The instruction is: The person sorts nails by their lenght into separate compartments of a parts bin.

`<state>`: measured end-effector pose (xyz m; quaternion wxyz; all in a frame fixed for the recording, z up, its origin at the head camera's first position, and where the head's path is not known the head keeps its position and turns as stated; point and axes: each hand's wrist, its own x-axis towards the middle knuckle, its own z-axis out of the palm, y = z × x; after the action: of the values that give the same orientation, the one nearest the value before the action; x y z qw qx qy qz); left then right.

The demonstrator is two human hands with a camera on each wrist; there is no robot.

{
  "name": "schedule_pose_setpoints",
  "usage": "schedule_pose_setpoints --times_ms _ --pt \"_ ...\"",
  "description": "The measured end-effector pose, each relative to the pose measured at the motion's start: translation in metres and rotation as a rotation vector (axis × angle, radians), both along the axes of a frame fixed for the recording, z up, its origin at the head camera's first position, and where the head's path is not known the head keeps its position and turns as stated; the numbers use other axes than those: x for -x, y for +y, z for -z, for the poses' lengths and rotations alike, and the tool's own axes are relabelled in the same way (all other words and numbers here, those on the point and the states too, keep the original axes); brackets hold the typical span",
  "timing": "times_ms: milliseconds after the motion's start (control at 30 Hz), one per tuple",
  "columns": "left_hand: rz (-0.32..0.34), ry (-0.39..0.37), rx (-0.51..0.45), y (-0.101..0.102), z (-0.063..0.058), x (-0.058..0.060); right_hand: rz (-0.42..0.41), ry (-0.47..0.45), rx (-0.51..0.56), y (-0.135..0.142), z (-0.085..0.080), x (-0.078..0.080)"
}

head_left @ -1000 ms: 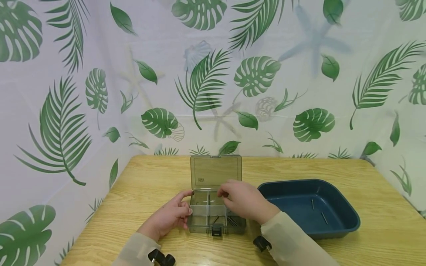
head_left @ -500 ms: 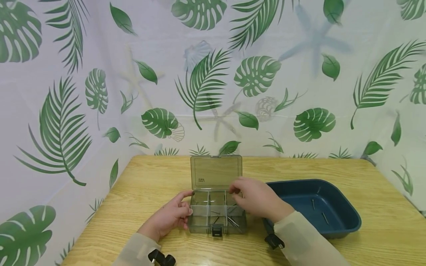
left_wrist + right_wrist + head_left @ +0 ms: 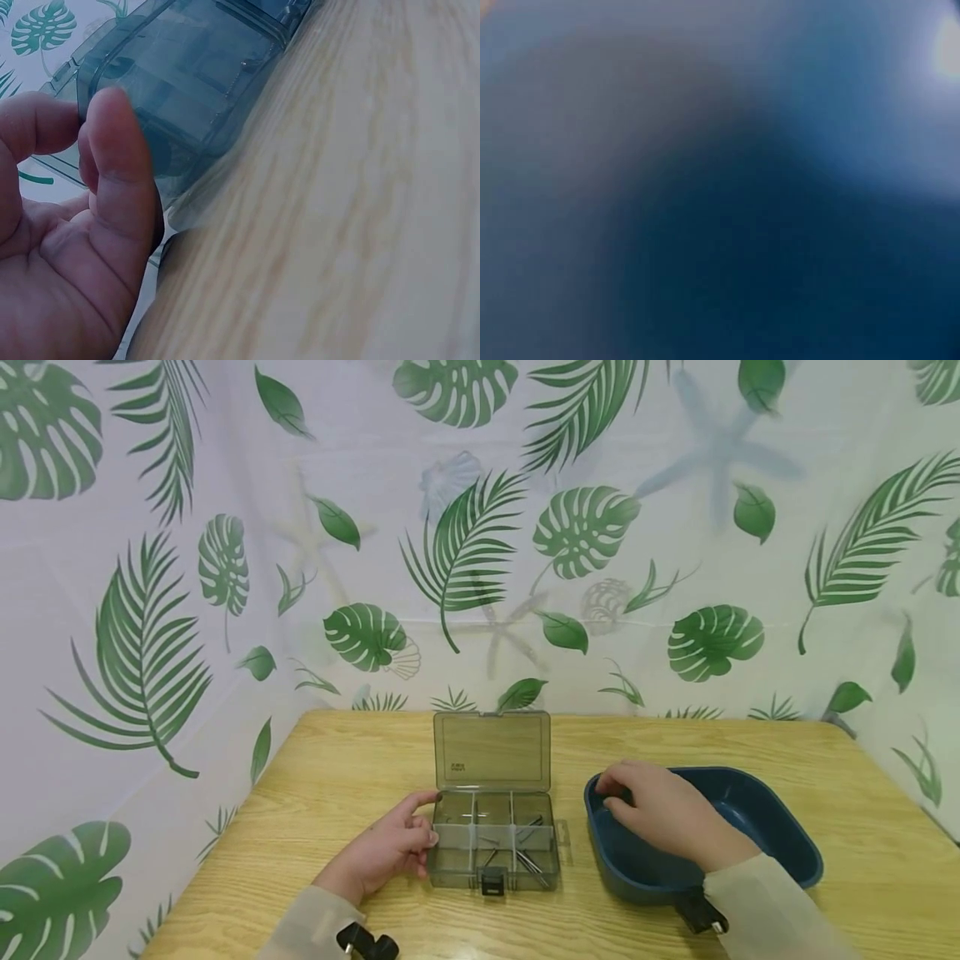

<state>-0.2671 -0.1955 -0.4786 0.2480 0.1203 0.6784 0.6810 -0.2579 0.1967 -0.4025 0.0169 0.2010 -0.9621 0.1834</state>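
A smoky clear compartment box (image 3: pixel 491 747) stands on the table with its lid raised at the back. My left hand (image 3: pixel 386 843) holds its left side. In the left wrist view, the thumb (image 3: pixel 116 150) and index finger meet the edge of the box (image 3: pixel 187 82). Several thin metal pins (image 3: pixel 531 864), like nails or screws, lie in the front right compartment. Others show in the back right and middle front ones. My right hand (image 3: pixel 660 814) is over the dark blue basin (image 3: pixel 645 890), fingers loosely bent and nothing seen between them. The right wrist view is only blur.
The wooden table (image 3: pixel 360 743) carries the box at centre and the basin to its right. A leaf-patterned cloth (image 3: pixel 600 677) hangs behind and at the sides. A black latch (image 3: pixel 492 883) is on the box's front. My right hand and sleeve cover much of the basin's inside.
My right hand has moved right, from over the box's compartments to over the basin. Pins now show in the back right compartment. My left hand stays at the box's left side.
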Motion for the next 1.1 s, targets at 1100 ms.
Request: schedule_pose_setpoints --times_ms 1100 --pt "0.009 0.013 0.006 -0.001 0.000 0.000 0.082 -0.317 -0.112 0.117 0.022 -0.010"
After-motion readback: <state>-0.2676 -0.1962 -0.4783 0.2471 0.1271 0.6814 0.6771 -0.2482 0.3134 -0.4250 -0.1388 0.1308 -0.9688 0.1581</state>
